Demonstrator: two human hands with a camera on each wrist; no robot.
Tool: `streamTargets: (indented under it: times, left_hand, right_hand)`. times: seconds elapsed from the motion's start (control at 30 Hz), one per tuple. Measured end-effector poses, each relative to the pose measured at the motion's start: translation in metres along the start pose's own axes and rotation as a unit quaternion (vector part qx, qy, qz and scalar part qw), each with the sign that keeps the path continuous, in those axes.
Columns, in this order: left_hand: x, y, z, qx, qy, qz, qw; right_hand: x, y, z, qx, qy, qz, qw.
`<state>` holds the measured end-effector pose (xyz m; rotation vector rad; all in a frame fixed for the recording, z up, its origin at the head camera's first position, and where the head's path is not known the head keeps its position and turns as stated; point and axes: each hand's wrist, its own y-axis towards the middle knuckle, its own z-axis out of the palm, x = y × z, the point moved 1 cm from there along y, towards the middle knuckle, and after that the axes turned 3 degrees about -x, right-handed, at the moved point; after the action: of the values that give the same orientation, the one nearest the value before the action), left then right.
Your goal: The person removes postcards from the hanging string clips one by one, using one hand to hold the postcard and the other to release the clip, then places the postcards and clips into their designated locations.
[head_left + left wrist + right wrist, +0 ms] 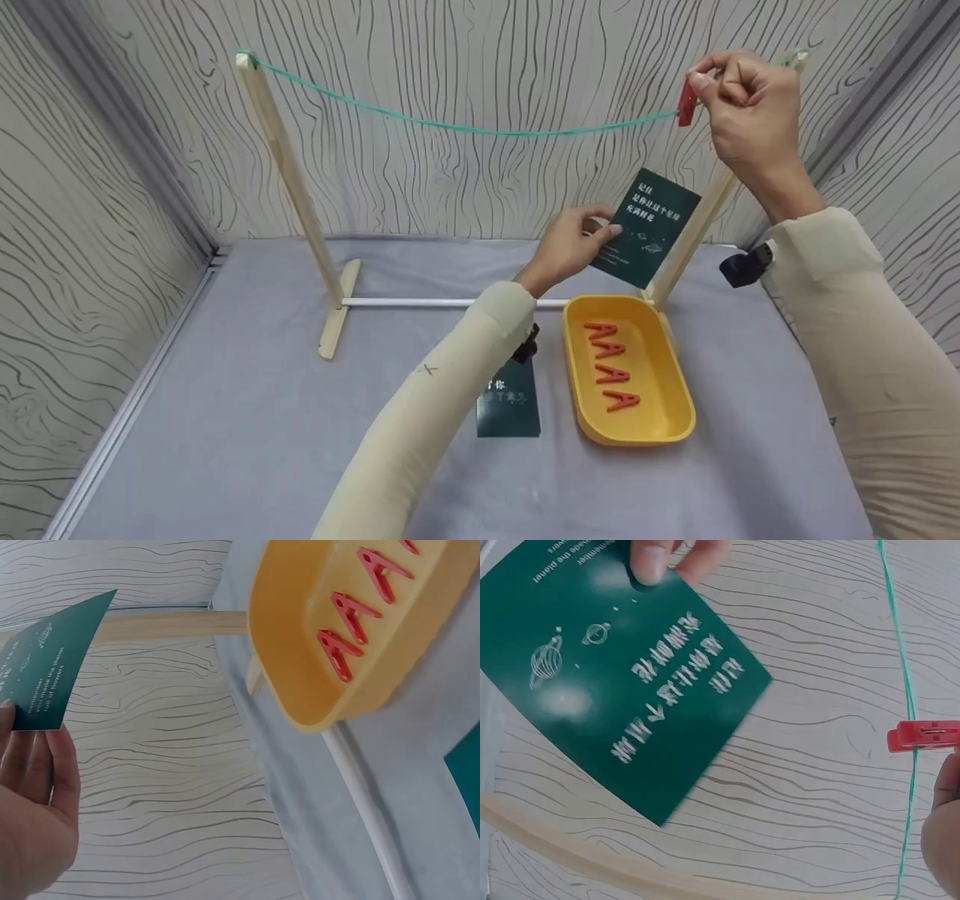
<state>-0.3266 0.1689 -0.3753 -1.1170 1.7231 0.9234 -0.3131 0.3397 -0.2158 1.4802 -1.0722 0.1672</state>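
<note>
My left hand (571,244) pinches a dark green card (651,225) by its left edge, thumb on the printed face. The card hangs tilted below the green string (480,130), with white writing and small planet drawings on it. Higher up, my right hand (757,105) pinches a red clothespin (686,103) between thumb and finger. In the right wrist view the clothespin's (922,736) front end lies across the string (901,637), and the card's corner is apart from it. The left wrist view shows the left hand (37,810) with fingers behind the card (56,671).
The string spans two wooden posts (289,169), joined low down by a white rod (409,302). A yellow tray (652,431) with several red clothespins (613,374) stands by the right post. More green cards (510,412) lie on the cloth, partly under the left forearm.
</note>
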Motion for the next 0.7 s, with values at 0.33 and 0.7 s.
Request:
streamTargets:
  times: [0.33, 0.7]
  left_hand:
    - [0.027, -0.005, -0.016, -0.014, -0.007, -0.018, 0.9997]
    - [0.047, -0.009, -0.020, -0.015, -0.033, -0.042, 0.9985]
  right_hand:
    - [0.016, -0.001, -0.002, -0.004, -0.014, -0.045, 0.9989]
    - [0.033, -0.005, -0.002, 0.001, 0.011, -0.086, 0.9962]
